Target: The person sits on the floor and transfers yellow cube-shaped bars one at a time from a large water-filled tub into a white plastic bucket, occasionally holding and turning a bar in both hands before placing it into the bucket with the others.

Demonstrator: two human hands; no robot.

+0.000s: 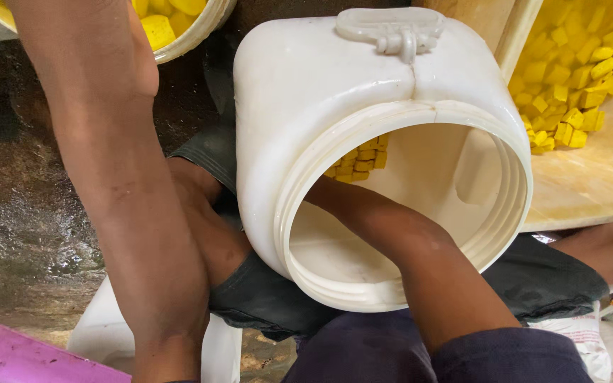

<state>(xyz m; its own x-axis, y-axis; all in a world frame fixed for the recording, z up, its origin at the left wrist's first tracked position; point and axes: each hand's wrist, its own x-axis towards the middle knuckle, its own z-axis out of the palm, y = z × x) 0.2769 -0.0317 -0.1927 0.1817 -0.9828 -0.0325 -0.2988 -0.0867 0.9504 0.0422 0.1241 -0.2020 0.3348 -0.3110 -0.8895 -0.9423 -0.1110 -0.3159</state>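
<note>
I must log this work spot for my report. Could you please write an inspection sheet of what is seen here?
Surface: wet dark floor; pale wooden tray at right.
Job's things: white jar tilted on the lap, mouth toward the camera, yellow cubes stacked inside at the back.
Clutter: loose cubes on tray; bowl of cubes at top left; pink object at bottom left; white sack at bottom right.
Grippers: right arm reaches into the jar, hand hidden; left arm runs down beside the jar, hand out of view.
Cables: nothing seen.
Surroundings: white seat below the person.
</note>
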